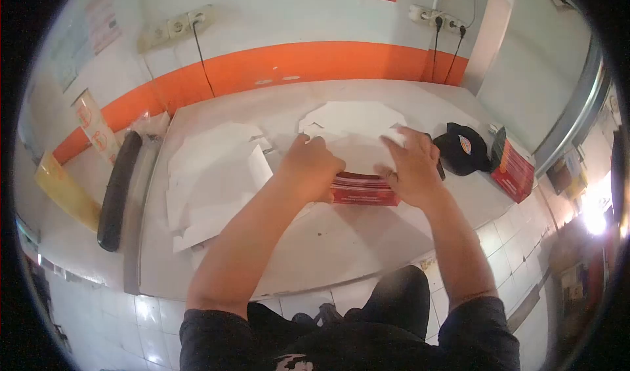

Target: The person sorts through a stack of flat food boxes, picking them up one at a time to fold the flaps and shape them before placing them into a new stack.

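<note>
A partly folded cardboard box (365, 194) lies in front of me on the table, red with printed text on its near wall. Its white inside and raised far flap (354, 115) face me. My left hand (310, 167) is closed around the box's left side, fingers curled over the edge. At the right side is my right hand (413, 167), its thumb by the red front edge and its fingers apart and slightly blurred. Flat white cardboard blanks (213, 174) lie in a loose pile beyond my left forearm.
On the table's right are a black cap (462, 149) and a red box (513, 167). A long dark roll (120, 192) leans along the left side, near a yellow printed sheet (65, 190). Power cords (202, 56) hang from wall sockets behind the white table (295, 266).
</note>
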{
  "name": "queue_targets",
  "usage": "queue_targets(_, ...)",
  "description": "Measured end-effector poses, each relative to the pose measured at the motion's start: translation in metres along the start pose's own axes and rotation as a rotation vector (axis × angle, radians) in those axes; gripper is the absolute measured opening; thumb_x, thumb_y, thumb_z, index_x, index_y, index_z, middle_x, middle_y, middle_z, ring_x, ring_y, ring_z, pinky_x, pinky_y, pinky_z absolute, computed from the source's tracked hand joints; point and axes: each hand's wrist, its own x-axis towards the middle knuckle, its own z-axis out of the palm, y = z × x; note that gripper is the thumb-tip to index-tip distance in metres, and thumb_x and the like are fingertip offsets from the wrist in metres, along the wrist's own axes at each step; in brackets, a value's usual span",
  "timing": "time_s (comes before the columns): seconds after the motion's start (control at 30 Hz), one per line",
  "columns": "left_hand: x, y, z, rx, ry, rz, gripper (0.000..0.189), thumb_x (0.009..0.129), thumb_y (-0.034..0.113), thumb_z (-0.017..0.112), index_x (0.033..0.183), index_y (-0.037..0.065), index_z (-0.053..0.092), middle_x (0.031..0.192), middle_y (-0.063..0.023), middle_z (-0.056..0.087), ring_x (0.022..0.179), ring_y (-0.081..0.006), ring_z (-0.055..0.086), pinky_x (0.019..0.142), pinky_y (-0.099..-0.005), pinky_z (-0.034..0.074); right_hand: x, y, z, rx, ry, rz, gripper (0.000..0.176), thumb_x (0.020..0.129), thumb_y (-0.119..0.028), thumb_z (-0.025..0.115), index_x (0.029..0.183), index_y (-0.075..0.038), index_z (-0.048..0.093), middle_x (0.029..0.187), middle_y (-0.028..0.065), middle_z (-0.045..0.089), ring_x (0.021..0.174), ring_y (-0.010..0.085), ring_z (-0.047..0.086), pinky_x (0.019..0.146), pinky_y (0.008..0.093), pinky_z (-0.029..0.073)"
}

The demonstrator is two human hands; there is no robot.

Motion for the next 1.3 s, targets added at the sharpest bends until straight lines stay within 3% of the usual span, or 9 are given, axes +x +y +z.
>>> queue_targets(0.07, 0.002, -0.003, -0.002, 0.028, 0.02, 0.013, 0.049, 0.07, 0.044, 0.092, 0.108, 0.015, 0.079, 0.1, -0.0106, 0.076, 0.114, -0.0313, 0.07, 0.116, -0.0518, 0.041, 0.011, 0.017, -0.012, 0.058, -0.253, -0.277, 0.058, 0.087, -0.044, 0.083, 0.135, -0.013, 0.07, 0.124, 0.015, 0.072, 0.123, 0.034, 0.063, 0.108, 0.0625, 0.04)
queue_targets(0.17, 0.012, -0.002, -0.011, 0.015, -0.11, 0.041, 0.04, 0.074, 0.041, 0.09, 0.103, 0.016, 0.08, 0.092, -0.0111, 0.077, 0.103, -0.0305, 0.074, 0.118, -0.0519, 0.039, 0.034, 0.005, -0.042, -0.157, -0.694, -0.26, 0.067, 0.075, -0.035, 0.094, 0.131, -0.01, 0.069, 0.109, 0.0126, 0.077, 0.112, 0.0351, 0.069, 0.107, 0.0544, 0.041)
queue_targets(0.5, 0.012, 0.001, 0.0, -0.072, -0.15, 0.038, 0.022, 0.082, 0.035, 0.085, 0.091, 0.016, 0.079, 0.079, -0.0097, 0.076, 0.09, -0.0308, 0.076, 0.118, -0.0539, 0.037, 0.012, 0.021, -0.008, 0.057, -0.521, -0.326, 0.061, 0.075, -0.023, 0.091, 0.127, -0.009, 0.063, 0.091, 0.0162, 0.076, 0.093, 0.0399, 0.073, 0.094, 0.049, 0.054)
queue_targets(0.6, 0.011, -0.001, -0.004, -0.057, -0.198, 0.046, 0.032, 0.079, 0.034, 0.089, 0.101, 0.014, 0.077, 0.098, -0.0124, 0.077, 0.102, -0.0315, 0.074, 0.117, -0.0544, 0.039, 0.015, 0.017, -0.015, 0.049, -0.576, -0.314, 0.063, 0.074, -0.026, 0.091, 0.128, -0.008, 0.063, 0.094, 0.0163, 0.076, 0.097, 0.0395, 0.072, 0.097, 0.0496, 0.052)
queue_targets(0.67, -0.007, -0.007, 0.006, -0.2, 0.205, 0.104, 0.046, 0.076, 0.034, 0.092, 0.112, 0.012, 0.074, 0.116, -0.0143, 0.073, 0.113, -0.0332, 0.069, 0.116, -0.0525, 0.041, 0.021, 0.012, -0.023, 0.029, -0.657, -0.302, 0.066, 0.074, -0.028, 0.091, 0.13, -0.008, 0.063, 0.102, 0.0163, 0.076, 0.107, 0.0378, 0.071, 0.102, 0.0505, 0.049)
queue_targets(0.73, -0.039, -0.016, -0.003, -0.246, 0.382, 0.031, 0.058, 0.073, 0.033, 0.094, 0.121, 0.01, 0.071, 0.13, -0.0154, 0.068, 0.123, -0.0349, 0.065, 0.114, -0.0507, 0.044, 0.016, 0.014, -0.031, 0.063, -0.492, -0.36, 0.068, 0.079, -0.032, 0.088, 0.137, -0.009, 0.06, 0.114, 0.0176, 0.074, 0.118, 0.0378, 0.067, 0.108, 0.0545, 0.044)
queue_targets(0.87, -0.126, -0.026, -0.03, -0.156, 0.0, -0.422, 0.071, 0.068, 0.033, 0.097, 0.128, 0.008, 0.069, 0.136, -0.0158, 0.066, 0.13, -0.0369, 0.061, 0.11, -0.0488, 0.049, 0.02, -0.008, -0.073, 0.346, 0.045, -0.363, 0.079, 0.074, -0.027, 0.089, 0.144, -0.008, 0.059, 0.133, 0.0138, 0.066, 0.13, 0.0344, 0.058, 0.116, 0.0494, 0.035)
queue_targets(1.07, -0.155, -0.075, 0.005, -0.143, -0.215, -0.448, 0.027, 0.092, 0.025, 0.071, 0.114, 0.009, 0.075, 0.116, -0.0178, 0.075, 0.107, -0.0362, 0.072, 0.094, -0.0477, 0.057, 0.052, -0.066, -0.169, 0.639, 0.601, -0.647, 0.072, 0.076, -0.033, 0.085, 0.138, -0.005, 0.064, 0.124, 0.0132, 0.068, 0.114, 0.0333, 0.066, 0.108, 0.0416, 0.043)
queue_targets(1.3, -0.149, -0.059, -0.073, 0.017, 0.485, -0.631, 0.022, 0.097, 0.013, 0.059, 0.108, 0.004, 0.077, 0.107, -0.0194, 0.075, 0.102, -0.0368, 0.072, 0.09, -0.0477, 0.056, 0.053, -0.066, -0.17, 0.585, 0.609, -0.535, 0.069, 0.077, -0.028, 0.083, 0.139, -0.005, 0.066, 0.134, 0.0149, 0.069, 0.12, 0.0318, 0.067, 0.111, 0.0441, 0.043)
